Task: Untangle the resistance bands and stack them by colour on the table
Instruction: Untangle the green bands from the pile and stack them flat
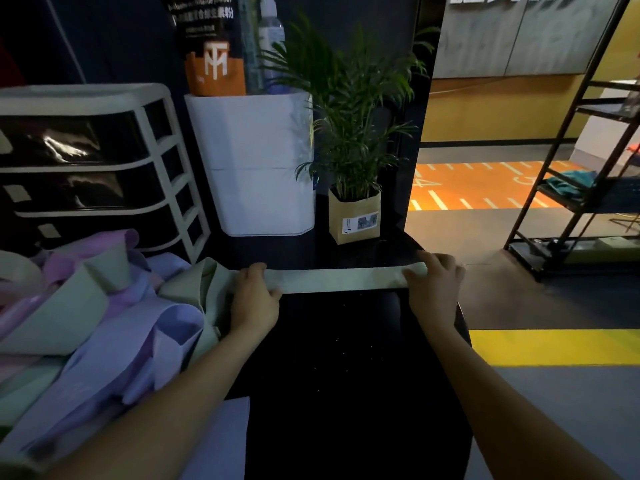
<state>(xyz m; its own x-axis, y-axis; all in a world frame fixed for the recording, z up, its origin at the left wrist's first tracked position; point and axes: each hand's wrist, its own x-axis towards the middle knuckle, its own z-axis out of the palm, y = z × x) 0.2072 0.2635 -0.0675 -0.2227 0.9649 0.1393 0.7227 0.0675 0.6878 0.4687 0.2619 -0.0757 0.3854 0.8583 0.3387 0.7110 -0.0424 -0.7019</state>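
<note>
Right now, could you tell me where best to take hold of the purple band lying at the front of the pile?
Probably at the purple band's open looped fold, coming from the right, over the bare table. That fold stands proud on top of the pile; its other end runs under green bands. Both hands are busy flattening the green band.

Dim, underexposed foreground; brighter floor (pixel 485 188) beyond at right, soft wide-angle edge distortion.

A dim room is shown. A white drawer unit (pixel 104 161), a white bin (pixel 263 164) and a potted palm (pixel 353 133) are set against a dark wall. Beyond, a grey floor (pixel 519 299) is marked with orange and yellow, beside black metal shelving (pixel 571 188).
</note>
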